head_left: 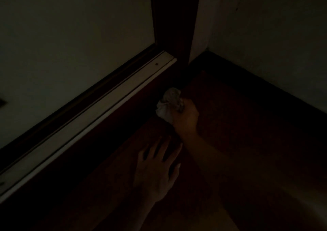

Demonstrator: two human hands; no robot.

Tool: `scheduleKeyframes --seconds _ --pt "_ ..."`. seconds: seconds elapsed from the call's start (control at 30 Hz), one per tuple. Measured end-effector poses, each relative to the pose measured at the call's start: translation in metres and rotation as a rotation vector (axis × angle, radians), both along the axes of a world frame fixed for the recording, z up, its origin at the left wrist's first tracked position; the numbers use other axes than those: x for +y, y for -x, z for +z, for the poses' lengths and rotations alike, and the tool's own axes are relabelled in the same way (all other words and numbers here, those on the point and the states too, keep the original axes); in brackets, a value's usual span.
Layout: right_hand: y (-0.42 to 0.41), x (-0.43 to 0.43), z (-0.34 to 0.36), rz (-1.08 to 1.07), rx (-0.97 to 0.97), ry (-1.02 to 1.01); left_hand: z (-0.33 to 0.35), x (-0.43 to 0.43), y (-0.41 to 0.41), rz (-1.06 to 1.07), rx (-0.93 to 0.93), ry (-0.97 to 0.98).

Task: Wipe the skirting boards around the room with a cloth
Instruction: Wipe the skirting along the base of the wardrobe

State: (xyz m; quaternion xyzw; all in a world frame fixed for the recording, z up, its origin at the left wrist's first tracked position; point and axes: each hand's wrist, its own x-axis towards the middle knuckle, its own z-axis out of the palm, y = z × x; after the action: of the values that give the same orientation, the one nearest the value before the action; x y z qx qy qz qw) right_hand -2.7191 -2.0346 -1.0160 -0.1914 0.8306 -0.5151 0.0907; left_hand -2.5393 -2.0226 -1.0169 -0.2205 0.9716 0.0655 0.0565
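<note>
The scene is very dark. My right hand point(186, 116) grips a crumpled pale cloth point(169, 103) and presses it low against the dark board under a pale strip point(99, 105), close to the foot of a dark door post point(175, 36). My left hand point(157, 167) rests flat on the reddish floor point(238, 124), fingers spread, nearer to me than the cloth. A dark skirting board point(256, 76) runs along the right wall to the corner.
A pale wall or panel point(70, 36) fills the upper left, a pale wall point(265, 27) the upper right. They meet the floor at a corner behind the door post. Open floor lies to the right of my arms.
</note>
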Motion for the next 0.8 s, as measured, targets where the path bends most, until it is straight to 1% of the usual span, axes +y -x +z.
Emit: scheduleKeyframes --seconds 0.07,0.13,0.2,0.23,0.3,0.37,0.4,0.43,0.47,0.53,0.57,0.67,0.73,0.8 --pt "-0.003 -0.001 0.003 0.018 0.010 -0.005 -0.001 0.000 -0.002 -0.004 0.013 0.001" --pt "-0.001 -0.004 0.007 -0.043 -0.017 -0.012 -0.003 -0.004 -0.003 -0.018 0.033 0.014" --pt "-0.008 -0.008 0.009 -0.130 -0.075 0.021 0.001 -0.005 -0.004 -0.027 0.019 0.002" --pt "-0.014 -0.010 0.010 -0.131 -0.107 0.023 0.003 -0.006 -0.005 -0.032 -0.013 -0.016" --pt "-0.027 -0.006 0.009 -0.012 -0.128 -0.021 0.004 -0.008 -0.006 -0.035 -0.053 -0.071" --pt "-0.030 0.005 0.011 0.133 -0.140 -0.042 0.006 -0.008 -0.006 -0.031 -0.046 -0.067" --pt "-0.025 0.013 0.014 0.140 -0.144 -0.020 0.007 -0.008 -0.005 -0.039 -0.039 -0.055" --pt "-0.014 0.023 0.019 0.087 -0.139 0.005 0.011 -0.008 0.000 -0.055 -0.038 -0.057" --pt "-0.002 0.035 0.023 -0.012 -0.116 0.015 0.012 -0.009 0.006 -0.066 -0.008 -0.050" --pt "0.027 0.067 0.027 -0.234 -0.064 -0.015 0.011 -0.011 0.020 -0.102 0.056 -0.079" --pt "0.041 0.082 0.027 -0.308 -0.051 -0.029 0.009 -0.012 0.028 -0.109 0.076 -0.100" --pt "0.073 0.095 0.026 -0.408 -0.032 -0.047 0.000 -0.012 0.043 -0.096 0.086 -0.106" --pt "0.094 0.072 0.025 -0.432 -0.001 -0.084 -0.004 -0.012 0.046 -0.086 0.079 -0.104" --pt "0.115 0.038 0.027 -0.441 -0.021 -0.138 -0.007 -0.013 0.047 -0.093 0.087 -0.102"
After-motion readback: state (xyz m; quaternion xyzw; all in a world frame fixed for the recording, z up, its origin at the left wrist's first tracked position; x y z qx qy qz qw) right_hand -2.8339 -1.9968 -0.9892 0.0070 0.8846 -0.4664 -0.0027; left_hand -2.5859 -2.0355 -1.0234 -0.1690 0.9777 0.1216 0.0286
